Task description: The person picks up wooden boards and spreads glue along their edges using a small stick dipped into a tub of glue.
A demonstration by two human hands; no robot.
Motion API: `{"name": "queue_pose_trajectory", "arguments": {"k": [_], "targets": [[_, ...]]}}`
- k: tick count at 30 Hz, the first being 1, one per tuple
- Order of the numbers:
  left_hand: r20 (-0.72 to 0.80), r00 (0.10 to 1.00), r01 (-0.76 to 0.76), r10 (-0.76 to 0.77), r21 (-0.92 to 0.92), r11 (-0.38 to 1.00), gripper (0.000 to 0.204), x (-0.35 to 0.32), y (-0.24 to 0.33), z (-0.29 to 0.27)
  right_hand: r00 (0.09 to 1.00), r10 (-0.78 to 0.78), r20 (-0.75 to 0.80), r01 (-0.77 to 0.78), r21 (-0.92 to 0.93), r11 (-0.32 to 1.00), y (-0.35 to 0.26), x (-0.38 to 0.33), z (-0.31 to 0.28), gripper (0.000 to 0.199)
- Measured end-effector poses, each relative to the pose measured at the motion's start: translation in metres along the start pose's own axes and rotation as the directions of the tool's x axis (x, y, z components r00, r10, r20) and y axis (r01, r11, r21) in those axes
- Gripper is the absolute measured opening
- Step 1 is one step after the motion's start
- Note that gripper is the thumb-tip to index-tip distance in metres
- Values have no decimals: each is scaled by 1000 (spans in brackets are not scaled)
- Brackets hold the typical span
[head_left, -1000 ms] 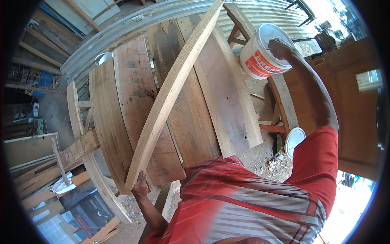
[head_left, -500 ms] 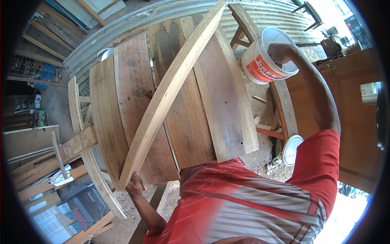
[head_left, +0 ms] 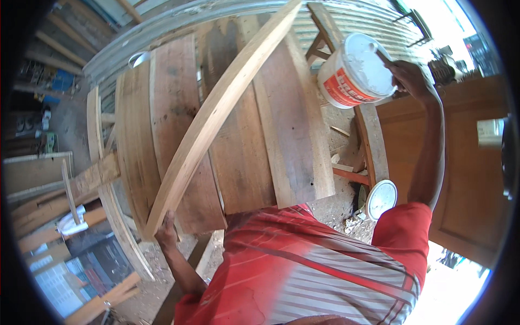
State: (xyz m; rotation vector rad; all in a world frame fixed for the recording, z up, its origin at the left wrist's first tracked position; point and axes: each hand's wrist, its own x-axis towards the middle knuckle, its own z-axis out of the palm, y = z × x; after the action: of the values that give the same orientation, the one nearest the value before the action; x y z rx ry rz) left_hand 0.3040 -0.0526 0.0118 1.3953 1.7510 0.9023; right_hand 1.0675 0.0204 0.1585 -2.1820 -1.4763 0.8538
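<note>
The squared wooden batten [head_left: 214, 105] lay slantwise across a row of wide planks [head_left: 287, 124], its near end low at the left and its far end up past their top edge. The person's left hand [head_left: 168, 232] gripped that near end, thumb along its side. The right hand [head_left: 409, 78] was at the right side of the mouth of a white plastic bucket [head_left: 352, 89] with a red label band, beyond the planks' right edge; a slim dark shape with a pale tip stretched from it over the opening, and whether this was a finger or a held tool, and how far the hand was closed, could not be told. The bucket tilted toward the person and seemed to rest on a wooden sawhorse [head_left: 374, 143]. Below it a round white lid [head_left: 382, 200] stood on edge near the sawhorse's near end. The planks, some reddish and some dark-stained, lay side by side with narrow gaps. The person wore a red shirt [head_left: 325, 265] with grey stripes. Corrugated metal sheeting [head_left: 374, 19] ran behind, a brown wooden panel [head_left: 449, 179] stood at the right, and a crumpled white cloth [head_left: 72, 222] lay among lumber at the left.
</note>
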Motion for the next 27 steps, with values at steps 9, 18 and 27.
{"name": "queue_pose_trajectory", "arguments": {"k": [9, 18, 27], "targets": [[21, 987, -152, 161, -232, 961, 25, 18, 15, 20, 950, -283, -129, 311, 360, 880, -126, -71, 109, 40], [72, 957, -251, 281, -280, 927, 26, 29, 20, 21, 882, -471, -12, 419, 477, 772, -229, -73, 263, 36], [110, 948, -255, 300, -304, 918, 24, 28, 38, 18, 681, -728, -81, 687, -274, 674, -270, -112, 285, 36]]}}
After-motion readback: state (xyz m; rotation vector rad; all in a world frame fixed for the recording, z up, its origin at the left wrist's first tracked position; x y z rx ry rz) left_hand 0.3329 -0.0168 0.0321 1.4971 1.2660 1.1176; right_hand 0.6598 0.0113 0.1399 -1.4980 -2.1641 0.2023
